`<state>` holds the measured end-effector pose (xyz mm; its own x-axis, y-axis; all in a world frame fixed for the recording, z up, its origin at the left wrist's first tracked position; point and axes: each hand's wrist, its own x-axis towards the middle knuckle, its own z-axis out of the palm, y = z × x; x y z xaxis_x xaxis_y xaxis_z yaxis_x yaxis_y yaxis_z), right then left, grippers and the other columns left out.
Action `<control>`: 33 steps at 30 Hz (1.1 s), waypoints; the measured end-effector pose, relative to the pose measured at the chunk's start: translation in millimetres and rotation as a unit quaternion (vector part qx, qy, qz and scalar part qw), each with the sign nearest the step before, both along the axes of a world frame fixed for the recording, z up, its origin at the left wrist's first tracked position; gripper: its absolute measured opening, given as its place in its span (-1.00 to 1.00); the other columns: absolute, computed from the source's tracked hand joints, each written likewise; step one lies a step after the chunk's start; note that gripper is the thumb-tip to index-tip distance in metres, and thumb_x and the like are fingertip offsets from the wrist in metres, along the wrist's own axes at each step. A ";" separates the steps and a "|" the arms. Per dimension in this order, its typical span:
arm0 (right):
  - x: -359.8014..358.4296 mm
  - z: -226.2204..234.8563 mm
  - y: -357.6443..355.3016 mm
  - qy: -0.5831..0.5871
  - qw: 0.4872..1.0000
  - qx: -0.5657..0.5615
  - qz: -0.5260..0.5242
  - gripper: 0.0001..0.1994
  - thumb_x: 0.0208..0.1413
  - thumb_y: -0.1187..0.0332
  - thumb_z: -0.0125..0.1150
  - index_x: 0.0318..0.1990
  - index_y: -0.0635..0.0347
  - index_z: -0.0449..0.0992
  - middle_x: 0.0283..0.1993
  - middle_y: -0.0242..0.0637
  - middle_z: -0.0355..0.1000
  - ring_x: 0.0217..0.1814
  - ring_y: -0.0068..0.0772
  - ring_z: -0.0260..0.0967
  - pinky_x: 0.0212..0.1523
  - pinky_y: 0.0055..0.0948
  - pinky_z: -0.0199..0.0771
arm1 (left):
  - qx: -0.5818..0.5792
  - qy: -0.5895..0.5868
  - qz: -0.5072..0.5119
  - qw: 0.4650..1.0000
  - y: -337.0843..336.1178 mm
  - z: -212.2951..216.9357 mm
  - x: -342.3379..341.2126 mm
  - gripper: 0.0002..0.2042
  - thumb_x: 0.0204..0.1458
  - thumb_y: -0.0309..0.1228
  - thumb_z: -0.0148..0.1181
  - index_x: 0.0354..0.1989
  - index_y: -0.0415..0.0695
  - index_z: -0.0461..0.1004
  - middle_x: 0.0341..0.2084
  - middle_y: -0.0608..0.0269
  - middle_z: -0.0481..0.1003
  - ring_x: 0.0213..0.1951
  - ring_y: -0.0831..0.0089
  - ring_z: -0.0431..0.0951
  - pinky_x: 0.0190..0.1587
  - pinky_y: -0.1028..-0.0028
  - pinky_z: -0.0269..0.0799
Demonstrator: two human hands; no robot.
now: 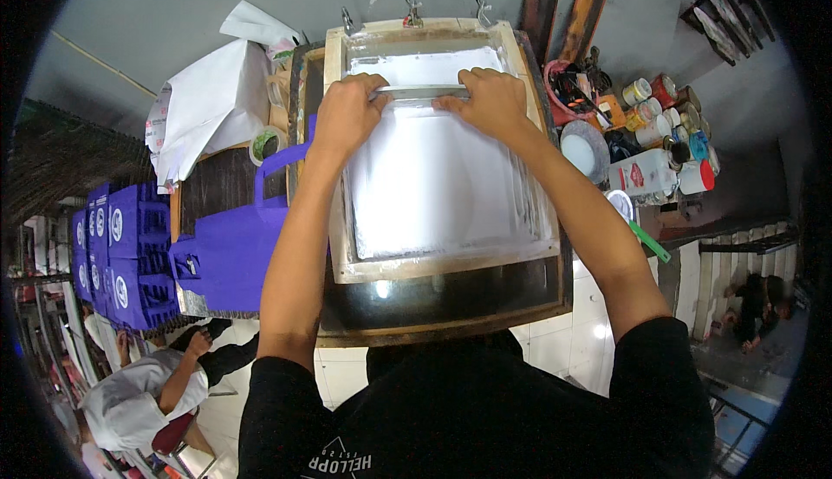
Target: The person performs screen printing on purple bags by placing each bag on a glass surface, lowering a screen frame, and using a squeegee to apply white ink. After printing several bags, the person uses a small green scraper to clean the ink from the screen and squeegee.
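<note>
A wooden screen-printing frame [433, 264] lies flat on a dark table, its mesh coated with white ink [433, 189]. My left hand [347, 113] and my right hand [492, 102] both grip a long metal squeegee [422, 92] that lies across the mesh near the far end. Both forearms reach forward over the frame. A purple fabric bag [232, 249] sticks out from under the frame's left side, one handle looping up beside my left wrist.
White paper sheets [212, 102] and a tape roll [267, 143] lie at the left. Ink pots and cans [667, 124] crowd the right, with a green-handled tool [648, 241]. Purple printed bags [121, 249] lie spread at far left. A person in white [143, 392] crouches below left.
</note>
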<state>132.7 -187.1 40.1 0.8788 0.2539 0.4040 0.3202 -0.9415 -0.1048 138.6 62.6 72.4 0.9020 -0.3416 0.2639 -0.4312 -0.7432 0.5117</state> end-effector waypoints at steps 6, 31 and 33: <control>-46.1 -0.6 -2.6 0.018 1.000 -0.001 0.005 -0.38 -0.10 -0.33 0.29 -0.39 0.18 0.59 -0.45 -0.23 0.53 -0.36 -0.13 0.54 -0.38 -0.16 0.49 | -0.033 0.054 0.018 0.998 1.9 -3.4 -41.4 -0.75 0.02 -0.33 0.36 -0.20 -0.22 0.65 -0.29 -0.09 0.62 -0.25 0.02 0.64 -0.15 0.24 0.50; -228.0 -13.8 8.0 -0.020 0.997 0.042 0.065 -0.76 -0.11 0.22 0.35 -0.28 0.03 0.52 -0.24 -0.37 0.47 -0.20 -0.29 0.47 -0.16 -0.25 0.40 | 0.022 -0.038 0.052 0.998 67.0 -58.5 -232.3 0.13 -0.30 -0.14 0.61 0.46 -0.14 0.00 0.42 -0.09 0.12 0.46 -0.03 0.05 0.46 -0.08 -0.27; -227.7 -11.1 1.8 -0.020 0.994 0.080 0.071 -0.76 -0.11 0.23 0.33 -0.27 0.03 0.52 -0.19 -0.38 0.49 -0.19 -0.29 0.47 -0.16 -0.25 0.41 | 0.015 -0.125 0.034 0.992 74.3 -65.6 -235.8 0.14 -0.31 -0.12 0.61 0.46 -0.16 -0.01 0.40 -0.11 0.14 0.46 -0.01 0.03 0.46 -0.07 -0.24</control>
<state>-95.0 -185.2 29.1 0.8212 0.3034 0.4832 0.4553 -0.8589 -0.2344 -97.2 136.9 6.8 0.8313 -0.2931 0.4723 -0.4898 -0.7880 0.3731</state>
